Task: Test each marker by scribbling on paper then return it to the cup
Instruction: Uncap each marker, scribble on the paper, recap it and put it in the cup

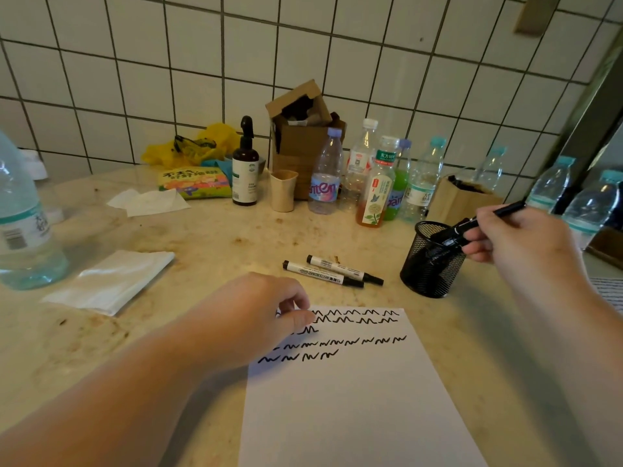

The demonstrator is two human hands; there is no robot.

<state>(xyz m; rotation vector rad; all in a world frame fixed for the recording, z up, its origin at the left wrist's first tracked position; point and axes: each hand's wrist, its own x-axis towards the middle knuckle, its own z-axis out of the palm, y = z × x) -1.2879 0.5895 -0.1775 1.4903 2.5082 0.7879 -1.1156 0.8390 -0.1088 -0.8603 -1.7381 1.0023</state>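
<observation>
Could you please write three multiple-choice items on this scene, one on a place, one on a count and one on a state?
1. Where do the loose markers lie?
A. between paper and bottles
B. inside the cardboard box
C. on the tissue

2. How many markers lie on the counter?
A. five
B. two
C. none

3. What is the right hand doing?
A. resting empty
B. pressing the paper
C. holding a marker at the cup

Key: 1 A, the markers lie beyond the paper, nearer than the bottles. 2 B, two lie side by side. 3 C, the right hand grips a marker whose end is in the cup; the left hand presses the paper.
</observation>
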